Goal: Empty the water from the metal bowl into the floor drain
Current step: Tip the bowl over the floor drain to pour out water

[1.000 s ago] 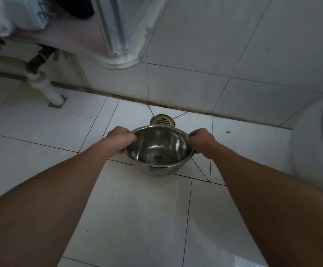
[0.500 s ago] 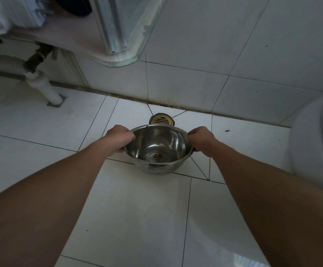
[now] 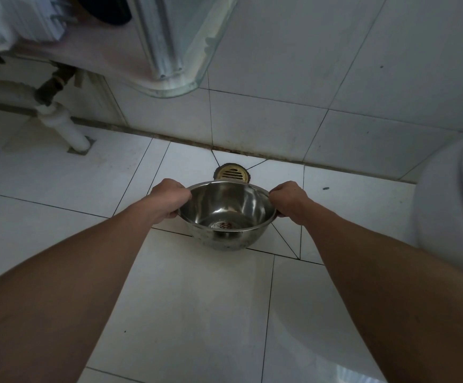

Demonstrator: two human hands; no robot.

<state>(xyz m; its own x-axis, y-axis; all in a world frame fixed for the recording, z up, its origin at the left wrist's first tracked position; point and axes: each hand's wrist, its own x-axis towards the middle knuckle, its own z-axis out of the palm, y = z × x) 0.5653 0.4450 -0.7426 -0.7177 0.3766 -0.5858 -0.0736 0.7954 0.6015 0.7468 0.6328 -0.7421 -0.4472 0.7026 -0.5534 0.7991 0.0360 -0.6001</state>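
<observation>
A shiny metal bowl (image 3: 226,211) hangs level above the white floor tiles, held by its rim on both sides. My left hand (image 3: 169,199) grips the left rim and my right hand (image 3: 287,199) grips the right rim. A little water and a red mark show at the bowl's bottom. The brass floor drain (image 3: 231,173) lies just beyond the bowl's far rim, close to the wall; the bowl hides the drain's near edge.
A white drain pipe (image 3: 64,128) meets the floor at the left under a glass shelf (image 3: 186,70). A white toilet (image 3: 451,217) stands at the right. The tiled wall (image 3: 280,117) rises just behind the drain.
Both hands have carried the bowl slightly farther toward the drain and wall. The grip on the rim is the same.
</observation>
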